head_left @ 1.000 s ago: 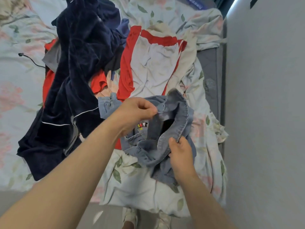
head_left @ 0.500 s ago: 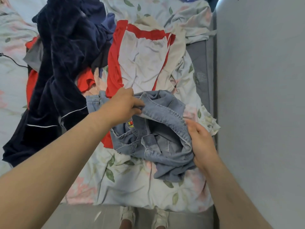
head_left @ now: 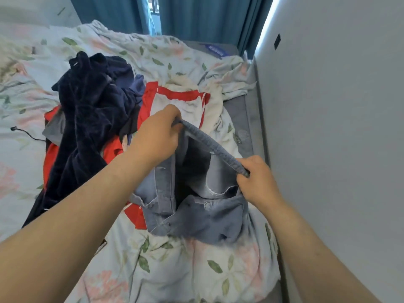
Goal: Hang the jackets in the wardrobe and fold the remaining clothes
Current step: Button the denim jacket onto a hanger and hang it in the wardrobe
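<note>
1. Denim fills the middle of our view: a light blue denim jacket [head_left: 196, 200] hangs between our two hands above the near part of the bed [head_left: 242, 110], its lower hem resting on the floral sheet [head_left: 175, 270].
2. Our left hand [head_left: 157, 136] grips one end of the jacket's upper edge, fingers curled tight round the cloth.
3. Our right hand [head_left: 258, 182] grips the other end of that same edge, fingers likewise curled round the denim, so the edge runs taut as a band from upper left down to lower right.
4. Below the band the jacket gapes open, and we see its paler inner side and a dark hollow within.
5. Behind our left hand lies a red and white garment [head_left: 175, 101], spread flat on the sheet; more red cloth shows under the jacket's left side.
6. To the left of it a dark navy velvety garment [head_left: 87, 119] lies heaped, trailing down toward the near edge of the bed, with a grey piece [head_left: 54, 127] peeking out at its left.
7. A thin black cord [head_left: 24, 133] lies on the sheet at far left.
8. A pale wall [head_left: 338, 127] stands just beside the bed on our right, and teal curtains [head_left: 196, 16] hang beyond the far end.
</note>
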`<state>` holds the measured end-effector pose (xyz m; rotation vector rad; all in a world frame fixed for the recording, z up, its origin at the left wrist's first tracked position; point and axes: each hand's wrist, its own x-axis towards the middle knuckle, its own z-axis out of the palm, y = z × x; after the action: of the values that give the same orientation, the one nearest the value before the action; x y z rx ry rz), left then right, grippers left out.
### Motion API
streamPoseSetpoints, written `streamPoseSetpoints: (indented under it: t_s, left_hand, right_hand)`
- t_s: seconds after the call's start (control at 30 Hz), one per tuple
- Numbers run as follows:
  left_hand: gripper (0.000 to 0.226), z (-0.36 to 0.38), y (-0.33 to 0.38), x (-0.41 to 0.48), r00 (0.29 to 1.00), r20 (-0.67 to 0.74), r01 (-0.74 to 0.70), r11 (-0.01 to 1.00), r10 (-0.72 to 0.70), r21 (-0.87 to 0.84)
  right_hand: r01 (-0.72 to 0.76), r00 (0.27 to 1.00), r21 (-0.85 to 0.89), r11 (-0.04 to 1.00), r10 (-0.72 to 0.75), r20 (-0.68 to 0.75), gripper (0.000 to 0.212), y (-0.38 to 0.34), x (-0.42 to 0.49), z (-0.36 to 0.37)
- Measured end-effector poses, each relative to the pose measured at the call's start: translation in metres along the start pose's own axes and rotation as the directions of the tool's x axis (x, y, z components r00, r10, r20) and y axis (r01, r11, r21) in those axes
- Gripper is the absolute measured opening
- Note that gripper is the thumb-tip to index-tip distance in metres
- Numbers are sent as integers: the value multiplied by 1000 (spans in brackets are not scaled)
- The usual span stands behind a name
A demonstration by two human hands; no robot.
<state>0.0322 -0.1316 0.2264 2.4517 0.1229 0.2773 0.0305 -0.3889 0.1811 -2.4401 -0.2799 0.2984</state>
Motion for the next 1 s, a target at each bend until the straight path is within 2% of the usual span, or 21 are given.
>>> streamPoseSetpoints:
  t_s: [0.1,0.2,0.43,0.57,0.67,0.8,0.87,0.93,1.0]
  left_hand:
    - [10,-38,42,16,995,-75,-68,996,63,-58]
    - [5,-87,85,33,974,-212,-101,988,75,-115]
    - [10,-192,168,56,894,-416,-248,957,167,-148]
    - [16,-246,203,62,839,-511,-310,936,186,-168]
    - [14,-282,225,63,788,-566,-365,924,241,-115]
    - [10,-328,250,65,736,-621,-411,907,270,-93]
    - [10,-348,261,65,705,-659,-434,895,262,-109]
    - [9,-364,272,63,670,-693,-458,883,266,-104]
    - [8,-375,284,63,640,-715,-483,871,280,-91]
  right_hand:
    - [-26,993,12,1000,27,-114,29,-24,8,-40]
    - [-2,978,97,995,22,-209,21,-53,13,-78]
    - [42,954,183,982,15,-300,16,-119,14,-151]
    - [152,938,147,977,-96,-332,34,-154,10,-179]
    - [203,919,131,970,-142,-369,32,-169,4,-192]
    - [150,897,166,975,-64,-437,24,-171,-8,-194]
    - [61,834,61,996,-18,-551,18,-168,-16,-192]
    - [8,763,-51,999,-39,-645,12,-164,-20,-187]
    - [58,798,-9,998,-52,-601,14,-167,-23,-181]
